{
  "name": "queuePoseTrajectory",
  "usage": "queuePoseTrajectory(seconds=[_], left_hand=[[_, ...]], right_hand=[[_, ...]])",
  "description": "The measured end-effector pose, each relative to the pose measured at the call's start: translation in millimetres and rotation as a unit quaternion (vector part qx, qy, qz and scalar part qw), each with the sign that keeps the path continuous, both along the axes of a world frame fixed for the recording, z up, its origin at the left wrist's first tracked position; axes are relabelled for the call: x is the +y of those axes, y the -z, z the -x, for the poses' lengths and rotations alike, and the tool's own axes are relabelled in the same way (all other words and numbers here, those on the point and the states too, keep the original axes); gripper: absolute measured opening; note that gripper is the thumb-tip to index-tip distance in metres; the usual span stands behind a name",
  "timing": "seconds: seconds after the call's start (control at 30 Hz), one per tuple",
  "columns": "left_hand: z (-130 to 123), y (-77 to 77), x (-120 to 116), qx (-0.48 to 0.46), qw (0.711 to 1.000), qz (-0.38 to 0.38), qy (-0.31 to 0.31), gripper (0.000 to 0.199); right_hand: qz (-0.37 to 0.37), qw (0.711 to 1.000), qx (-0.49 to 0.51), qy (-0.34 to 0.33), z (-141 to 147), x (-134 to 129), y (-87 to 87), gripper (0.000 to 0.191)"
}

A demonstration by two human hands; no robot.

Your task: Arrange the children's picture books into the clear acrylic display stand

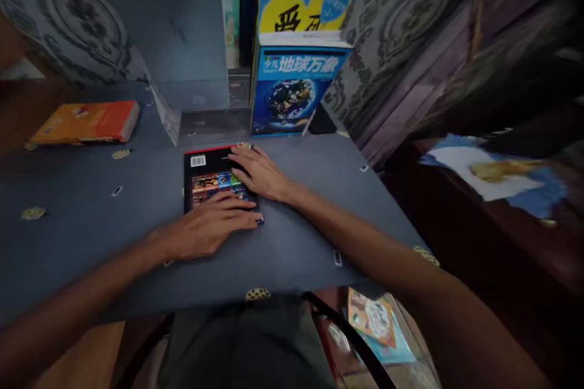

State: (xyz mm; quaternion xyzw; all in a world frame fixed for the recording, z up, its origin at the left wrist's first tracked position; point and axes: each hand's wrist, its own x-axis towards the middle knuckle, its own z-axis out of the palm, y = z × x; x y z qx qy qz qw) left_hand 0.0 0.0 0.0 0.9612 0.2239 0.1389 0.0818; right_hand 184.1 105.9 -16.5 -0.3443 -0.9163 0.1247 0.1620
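A dark book (212, 165) with a barcode label and small colour pictures lies flat on the grey patterned tabletop (296, 243). Across its lower part rests my left hand (212, 225), palm down, with the fingers stretched out toward the right edge. My right hand (260, 173) lies at the book's upper right, its fingers spread over the cover. Neither hand grasps the book; both lie flat on it and hide parts of the pictures.
A clear bookstand (205, 124) and an upright blue book (292, 94) with a globe stand behind. At the left lies an orange book (86, 121). A small black object (322, 120) sits beside the blue book. Below the table's right front, booklets (374, 319) are visible.
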Motion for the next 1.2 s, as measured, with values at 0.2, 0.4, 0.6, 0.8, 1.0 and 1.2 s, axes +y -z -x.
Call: queuePoseTrajectory(seconds=[0.2,0.4,0.6,0.8,1.0,1.2], left_hand=[[1,-0.9,-10,-0.102,0.991,-0.071,-0.052,0.033],[35,-2.9,13,0.008,0.990,-0.096,-0.103,0.033],[94,-18.8,35,0.187,0.965,-0.069,-0.169,0.078],[90,-32.3,38,0.246,0.959,-0.083,-0.116,0.072],[74,-30.5,37,0.199,0.972,-0.107,-0.059,0.054],[90,-25.8,34,0.169,0.968,-0.181,-0.047,0.048]], right_hand=[[-0.009,0.998,0.009,-0.069,-33,-40,8.0,0.053],[-0.026,0.994,0.003,-0.107,-54,-63,4.2,0.059],[-0.017,0.993,0.002,-0.121,-51,-50,-4.8,0.053],[-0.032,0.993,0.014,-0.108,-35,-27,-2.7,0.048],[-0.047,0.990,0.042,-0.128,-31,-20,-1.5,0.045],[-0.039,0.989,0.065,-0.129,-32,-17,-0.1,0.044]])
